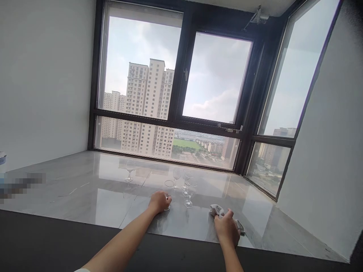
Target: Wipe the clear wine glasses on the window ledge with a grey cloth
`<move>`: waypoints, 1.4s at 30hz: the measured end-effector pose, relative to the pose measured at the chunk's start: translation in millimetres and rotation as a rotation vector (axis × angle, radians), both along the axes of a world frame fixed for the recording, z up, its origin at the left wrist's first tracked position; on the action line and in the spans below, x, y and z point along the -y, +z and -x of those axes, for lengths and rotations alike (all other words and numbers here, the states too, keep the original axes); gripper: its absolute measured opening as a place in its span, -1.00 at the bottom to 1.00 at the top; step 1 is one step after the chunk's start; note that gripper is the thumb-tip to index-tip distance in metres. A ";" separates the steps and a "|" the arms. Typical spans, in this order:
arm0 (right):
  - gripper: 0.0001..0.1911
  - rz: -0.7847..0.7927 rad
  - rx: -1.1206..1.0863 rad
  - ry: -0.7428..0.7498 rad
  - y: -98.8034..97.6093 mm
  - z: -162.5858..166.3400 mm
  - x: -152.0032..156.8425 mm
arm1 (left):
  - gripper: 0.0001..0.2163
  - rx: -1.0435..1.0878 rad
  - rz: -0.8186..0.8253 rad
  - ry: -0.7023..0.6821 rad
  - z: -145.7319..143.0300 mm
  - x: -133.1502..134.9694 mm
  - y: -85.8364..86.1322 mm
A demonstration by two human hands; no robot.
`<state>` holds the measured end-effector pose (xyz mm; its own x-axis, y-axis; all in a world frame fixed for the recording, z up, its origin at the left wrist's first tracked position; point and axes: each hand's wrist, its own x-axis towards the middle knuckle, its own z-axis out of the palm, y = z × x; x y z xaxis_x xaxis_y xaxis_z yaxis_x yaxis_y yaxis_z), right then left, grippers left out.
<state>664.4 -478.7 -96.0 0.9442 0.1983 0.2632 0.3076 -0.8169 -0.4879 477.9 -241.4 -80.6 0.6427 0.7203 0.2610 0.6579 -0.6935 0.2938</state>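
Note:
My left hand is closed around the stem of a clear wine glass. The glass stands upright, its rim above my fingers and its foot close to the sill's surface; I cannot tell whether it touches. A crumpled light-grey cloth is in my right hand, which rests low over the sill with fingers closed on it. Beside that hand's outer edge a small dark and pale item pokes out, too hidden to name. Right of my left hand several stemmed glasses stand together, the nearest glass among them.
Another wine glass stands alone to the left on the glossy grey marble sill. Dark-framed windows rise behind. At the far left edge sits a white container, near a blurred-out patch. A wall closes the right side.

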 end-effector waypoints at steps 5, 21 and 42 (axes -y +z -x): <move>-0.42 -0.005 -0.007 -0.001 0.6 0.7 0.4 | -0.67 -0.015 -0.005 0.004 1.0 2.3 2.5; -0.40 -0.007 -0.010 -0.001 -0.9 -1.7 -0.1 | -0.66 -0.014 0.008 -0.009 1.1 2.0 2.4; -0.43 -0.033 0.018 -0.010 -0.9 -0.6 -5.8 | -0.68 -0.035 -0.015 -0.070 5.2 -4.3 0.7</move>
